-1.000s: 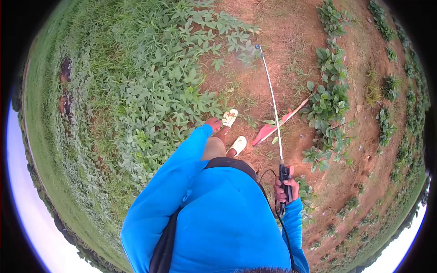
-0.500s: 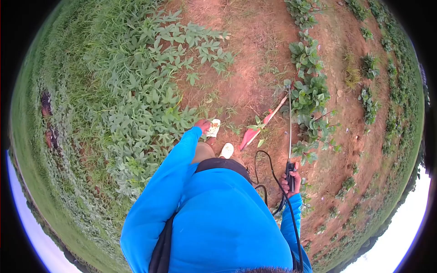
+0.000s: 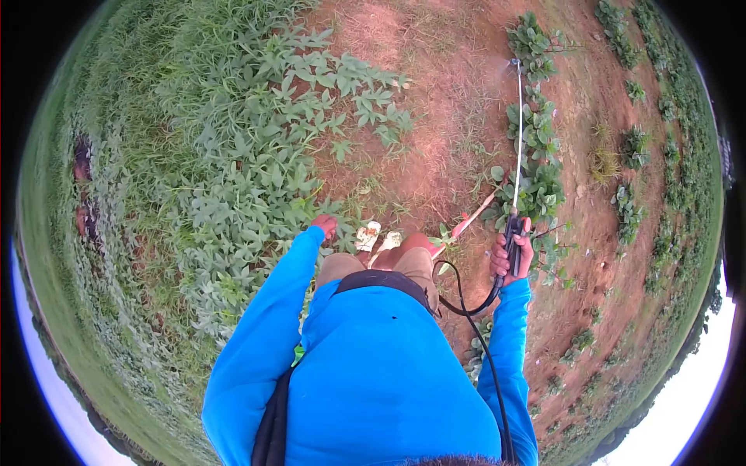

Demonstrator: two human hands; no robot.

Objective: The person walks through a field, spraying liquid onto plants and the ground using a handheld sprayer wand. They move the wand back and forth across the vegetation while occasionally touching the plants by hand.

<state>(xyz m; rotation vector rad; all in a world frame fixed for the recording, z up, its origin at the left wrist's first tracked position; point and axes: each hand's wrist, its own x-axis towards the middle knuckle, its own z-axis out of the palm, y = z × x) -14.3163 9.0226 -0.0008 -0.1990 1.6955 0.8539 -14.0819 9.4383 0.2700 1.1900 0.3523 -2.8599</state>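
Observation:
My right hand [image 3: 513,256] is wrapped round the black handle of a spray wand [image 3: 519,132]. The thin metal lance runs forward over a row of leafy plants [image 3: 540,128]. At its far end the nozzle [image 3: 515,61] gives off a faint mist beside a plant. A black hose [image 3: 486,349] loops from the handle back past my body. My left hand [image 3: 326,225] hangs beside the green foliage [image 3: 272,179] with its fingers curled in, and no object shows in it.
Red-brown soil [image 3: 435,101] runs between the foliage on the left and the plant row. A red and pale stick-like object [image 3: 470,217] lies near my pale shoes [image 3: 368,235], partly covered by my leg. More crop rows [image 3: 633,147] stand on the right.
My right hand and the spray wand have moved forward, and the nozzle is farther up the row with mist showing. My left hand has shifted slightly left. My legs have stepped, covering part of the red object.

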